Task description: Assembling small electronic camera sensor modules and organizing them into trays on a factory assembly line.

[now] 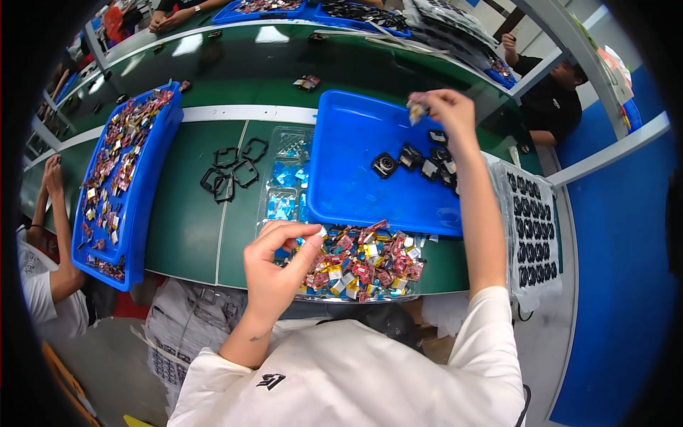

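My right hand [454,114] is raised over the far right of a blue tray [348,156]. Its fingertips pinch a small circuit board [417,109] with reddish and pale parts. Below it in the tray lie several black square housings [385,165], grouped toward the right side. My left hand [277,260] is closed in a pinch, thumb and forefinger nearly together, with a tiny whitish bit at the tips that I cannot make out. Just right of it, a heap of small red circuit boards with yellow and silver parts [363,263] fills a clear tray at the near table edge.
Black square frames [235,171] lie on the green table [185,213]. Beside them, a clear tray holds blue film pieces [282,206]. A long blue bin [153,206] of boards stands left. Black parts fill a white sheet [530,220] at right. Co-workers sit around; a conveyor [249,67] runs behind.
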Action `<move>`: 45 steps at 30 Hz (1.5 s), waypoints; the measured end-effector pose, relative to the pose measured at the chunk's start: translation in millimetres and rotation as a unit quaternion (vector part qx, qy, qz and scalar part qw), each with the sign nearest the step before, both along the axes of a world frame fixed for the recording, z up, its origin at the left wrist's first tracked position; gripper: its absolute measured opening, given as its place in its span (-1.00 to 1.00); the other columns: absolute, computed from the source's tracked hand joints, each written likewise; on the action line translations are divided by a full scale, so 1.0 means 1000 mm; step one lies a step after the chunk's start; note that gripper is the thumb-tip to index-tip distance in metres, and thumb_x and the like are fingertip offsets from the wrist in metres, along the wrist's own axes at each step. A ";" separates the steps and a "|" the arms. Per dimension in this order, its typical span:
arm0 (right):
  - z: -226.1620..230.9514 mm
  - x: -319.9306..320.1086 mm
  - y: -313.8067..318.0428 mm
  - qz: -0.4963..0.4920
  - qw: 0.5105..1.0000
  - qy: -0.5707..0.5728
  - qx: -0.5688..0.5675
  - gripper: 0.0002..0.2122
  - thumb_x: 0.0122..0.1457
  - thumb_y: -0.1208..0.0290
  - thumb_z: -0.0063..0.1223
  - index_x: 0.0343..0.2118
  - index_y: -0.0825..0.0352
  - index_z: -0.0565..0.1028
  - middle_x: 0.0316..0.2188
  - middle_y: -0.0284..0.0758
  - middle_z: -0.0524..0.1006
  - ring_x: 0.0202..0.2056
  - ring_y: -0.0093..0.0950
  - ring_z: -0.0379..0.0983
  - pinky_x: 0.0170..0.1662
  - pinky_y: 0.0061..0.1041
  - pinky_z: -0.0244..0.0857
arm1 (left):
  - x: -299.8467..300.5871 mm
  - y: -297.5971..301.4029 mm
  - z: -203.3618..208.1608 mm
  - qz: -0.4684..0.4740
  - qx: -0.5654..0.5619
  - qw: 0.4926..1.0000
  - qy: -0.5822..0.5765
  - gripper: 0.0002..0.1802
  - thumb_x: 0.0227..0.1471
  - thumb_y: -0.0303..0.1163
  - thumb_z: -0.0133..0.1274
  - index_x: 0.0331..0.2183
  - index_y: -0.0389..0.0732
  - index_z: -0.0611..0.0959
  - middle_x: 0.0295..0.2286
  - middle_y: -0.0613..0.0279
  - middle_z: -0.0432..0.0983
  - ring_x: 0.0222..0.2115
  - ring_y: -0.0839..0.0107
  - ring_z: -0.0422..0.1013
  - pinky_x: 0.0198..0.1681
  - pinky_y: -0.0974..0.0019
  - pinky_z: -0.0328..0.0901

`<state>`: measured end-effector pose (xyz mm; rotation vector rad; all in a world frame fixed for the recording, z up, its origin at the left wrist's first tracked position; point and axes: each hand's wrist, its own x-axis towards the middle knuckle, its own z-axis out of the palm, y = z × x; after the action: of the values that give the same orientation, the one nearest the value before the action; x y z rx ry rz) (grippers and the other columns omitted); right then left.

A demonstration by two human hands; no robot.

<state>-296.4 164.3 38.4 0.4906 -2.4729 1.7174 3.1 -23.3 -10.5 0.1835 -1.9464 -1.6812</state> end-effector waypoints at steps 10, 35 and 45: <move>-0.059 -0.128 0.024 -0.250 0.910 -0.095 0.316 -0.77 -0.13 0.27 0.15 -0.39 0.24 0.62 -0.31 -0.18 0.58 -0.19 -0.24 0.51 -0.13 -0.38 0.35 | 0.000 -0.016 0.005 0.065 -0.155 0.985 -0.032 -0.95 -0.14 -0.50 0.20 -0.50 -0.25 0.67 -0.53 0.26 0.54 -0.50 0.43 0.33 -0.46 0.41 0.19; -0.023 0.203 0.023 0.126 0.975 0.177 0.040 -0.93 -0.13 0.62 0.19 -0.53 0.38 0.54 -0.49 -0.31 0.55 -0.43 -0.43 0.41 -0.36 -0.51 0.27 | -0.014 0.037 0.010 -0.001 -0.258 0.965 0.050 -0.75 -0.28 -0.56 0.23 -0.39 -0.24 0.63 -0.40 0.21 0.54 -0.37 0.28 0.38 -0.32 0.32 0.27; -0.034 0.221 0.032 0.102 0.956 0.200 0.191 -0.83 -0.21 0.47 0.25 -0.48 0.32 0.54 -0.38 -0.37 0.48 -0.29 -0.40 0.37 -0.26 -0.46 0.27 | -0.002 0.038 0.011 -0.044 -0.222 0.974 -0.030 -0.77 -0.22 -0.57 0.21 -0.37 -0.25 0.63 -0.48 0.23 0.55 -0.46 0.42 0.39 -0.43 0.45 0.26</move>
<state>-74.9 196.0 4.3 1.0451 -2.5053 1.0399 1.4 15.2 0.7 -0.0217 -2.3479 -1.2596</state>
